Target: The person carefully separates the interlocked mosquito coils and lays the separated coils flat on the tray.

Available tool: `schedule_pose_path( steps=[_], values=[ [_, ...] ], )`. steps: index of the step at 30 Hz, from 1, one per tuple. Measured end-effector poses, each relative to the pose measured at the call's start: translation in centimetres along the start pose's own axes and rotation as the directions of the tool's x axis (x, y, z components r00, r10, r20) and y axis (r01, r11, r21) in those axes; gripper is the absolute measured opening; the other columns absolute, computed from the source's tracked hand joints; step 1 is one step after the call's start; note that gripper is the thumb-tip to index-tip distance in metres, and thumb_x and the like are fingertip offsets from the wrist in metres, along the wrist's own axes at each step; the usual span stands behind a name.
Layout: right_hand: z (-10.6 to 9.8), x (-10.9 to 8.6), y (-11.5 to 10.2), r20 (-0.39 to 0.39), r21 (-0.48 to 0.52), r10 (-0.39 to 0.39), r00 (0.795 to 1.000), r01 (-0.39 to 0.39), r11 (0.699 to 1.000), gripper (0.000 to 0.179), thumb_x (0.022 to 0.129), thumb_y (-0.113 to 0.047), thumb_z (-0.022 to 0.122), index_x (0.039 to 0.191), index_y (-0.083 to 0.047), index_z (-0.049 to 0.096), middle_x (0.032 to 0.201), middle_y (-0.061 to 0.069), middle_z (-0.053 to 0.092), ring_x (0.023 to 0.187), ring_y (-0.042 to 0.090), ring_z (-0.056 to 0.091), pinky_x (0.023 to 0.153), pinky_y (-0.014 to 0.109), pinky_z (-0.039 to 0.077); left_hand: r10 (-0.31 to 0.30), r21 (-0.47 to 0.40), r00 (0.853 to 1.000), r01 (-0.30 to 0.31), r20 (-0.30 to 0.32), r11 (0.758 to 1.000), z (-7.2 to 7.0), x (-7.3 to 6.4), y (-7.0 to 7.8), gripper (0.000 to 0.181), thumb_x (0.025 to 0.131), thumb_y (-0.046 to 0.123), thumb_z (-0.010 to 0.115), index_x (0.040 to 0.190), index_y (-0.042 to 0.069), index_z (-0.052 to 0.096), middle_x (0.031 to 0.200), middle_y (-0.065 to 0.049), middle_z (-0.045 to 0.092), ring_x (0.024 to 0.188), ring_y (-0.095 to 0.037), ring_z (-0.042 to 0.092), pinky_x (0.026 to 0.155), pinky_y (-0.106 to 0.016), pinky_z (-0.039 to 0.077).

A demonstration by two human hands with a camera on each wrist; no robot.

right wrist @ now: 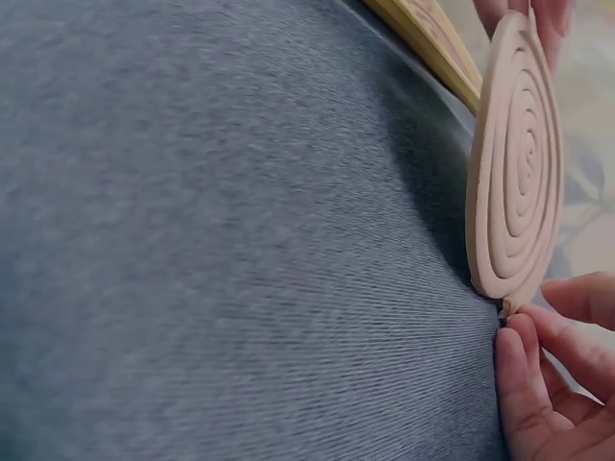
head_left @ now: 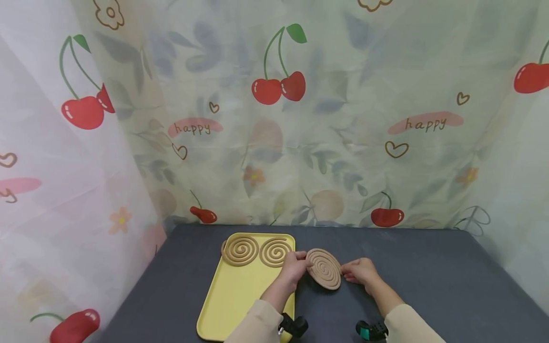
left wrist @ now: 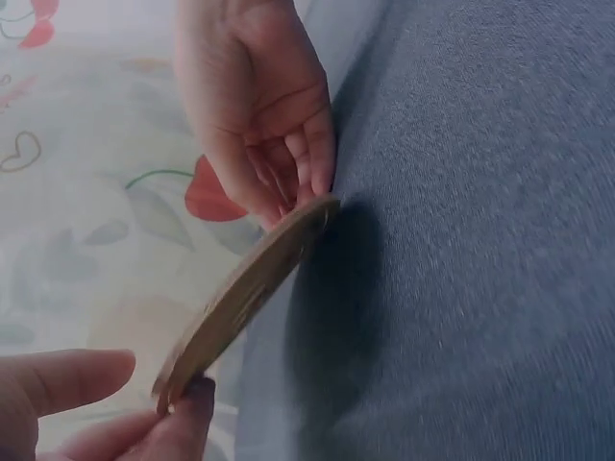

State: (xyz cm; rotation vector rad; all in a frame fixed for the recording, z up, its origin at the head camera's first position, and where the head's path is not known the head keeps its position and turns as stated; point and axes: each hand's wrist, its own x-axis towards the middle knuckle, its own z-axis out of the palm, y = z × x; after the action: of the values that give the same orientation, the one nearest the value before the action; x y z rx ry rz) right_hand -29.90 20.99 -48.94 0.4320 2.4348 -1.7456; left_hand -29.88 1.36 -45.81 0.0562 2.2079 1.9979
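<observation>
A brown mosquito coil [head_left: 324, 269], its spiral rings tightly packed, is held tilted above the dark table just right of the tray. My left hand [head_left: 293, 267] holds its upper left rim. In the left wrist view the fingers [left wrist: 183, 418] are at the coil's edge, while the thumb stands a little away from it. On the opposite side my right hand [head_left: 362, 272] pinches the rim; the right wrist view shows its fingertips [right wrist: 524, 327] on a small end piece at the edge. The coil's shadow falls on the cloth beneath.
A yellow tray [head_left: 240, 300] lies on the dark table [head_left: 429, 276], left of the held coil. Two looser spiral coils rest at its far end, the left coil [head_left: 241, 249] reaching over the rim beside the right coil [head_left: 276, 252]. A printed curtain [head_left: 334, 157] hangs behind.
</observation>
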Motion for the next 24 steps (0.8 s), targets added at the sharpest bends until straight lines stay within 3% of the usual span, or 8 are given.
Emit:
schedule_pose_path(
  steps=[3,5,11,18,24],
  values=[
    [0.1,-0.3,0.2,0.005,0.004,-0.015,1.0,0.015,1.0,0.021,0.082,-0.006,0.064,0.094,0.01,0.067,0.066,0.003,0.065,0.057,0.008,0.061,0.058,0.024,0.055,0.034,0.028,0.999,-0.034,0.016,0.999,-0.4,-0.5,0.0,0.039,0.077,-0.009,0.056,0.116,-0.016,0.056,0.107,-0.026,0.064,0.087,-0.018,0.062,0.074,-0.03,0.054],
    [0.1,-0.5,0.3,0.01,-0.001,-0.024,1.0,0.024,1.0,0.022,0.082,-0.007,0.064,0.094,0.011,0.067,0.067,0.003,0.066,0.058,0.008,0.061,0.059,0.025,0.055,0.058,0.027,0.998,-0.059,0.032,0.998,-0.6,-0.7,-0.1,0.038,0.076,-0.009,0.055,0.113,-0.015,0.059,0.101,-0.025,0.066,0.083,-0.016,0.062,0.07,-0.027,0.054],
    [0.3,-1.0,0.4,0.006,0.009,-0.02,1.0,0.02,1.0,0.021,0.079,-0.009,0.068,0.09,0.009,0.068,0.065,0.002,0.065,0.058,0.008,0.061,0.058,0.025,0.055,0.097,0.019,0.991,-0.099,0.089,0.995,-1.1,-1.4,-0.2,0.03,0.082,-0.007,0.058,0.111,-0.016,0.059,0.102,-0.028,0.066,0.089,-0.03,0.069,0.075,-0.036,0.057],
    [0.1,-1.2,1.1,0.093,0.034,-0.06,0.994,0.057,0.998,0.021,0.078,-0.012,0.07,0.088,0.006,0.07,0.069,0.0,0.066,0.061,0.007,0.061,0.059,0.023,0.054,0.143,0.067,0.983,-0.152,0.117,0.986,-1.6,-2.5,-0.3,0.03,0.082,-0.008,0.061,0.111,-0.014,0.06,0.099,-0.026,0.068,0.088,-0.031,0.069,0.072,-0.034,0.057],
    [0.6,-1.9,0.8,0.033,0.045,-0.035,0.999,0.034,0.998,0.024,0.08,-0.009,0.068,0.096,0.01,0.068,0.072,0.002,0.068,0.064,0.008,0.063,0.062,0.025,0.055,0.183,0.116,0.975,-0.198,0.127,0.973,-1.9,-3.6,-0.5,0.032,0.078,-0.008,0.065,0.11,-0.013,0.062,0.091,-0.023,0.07,0.083,-0.028,0.069,0.068,-0.031,0.057]
  ],
)
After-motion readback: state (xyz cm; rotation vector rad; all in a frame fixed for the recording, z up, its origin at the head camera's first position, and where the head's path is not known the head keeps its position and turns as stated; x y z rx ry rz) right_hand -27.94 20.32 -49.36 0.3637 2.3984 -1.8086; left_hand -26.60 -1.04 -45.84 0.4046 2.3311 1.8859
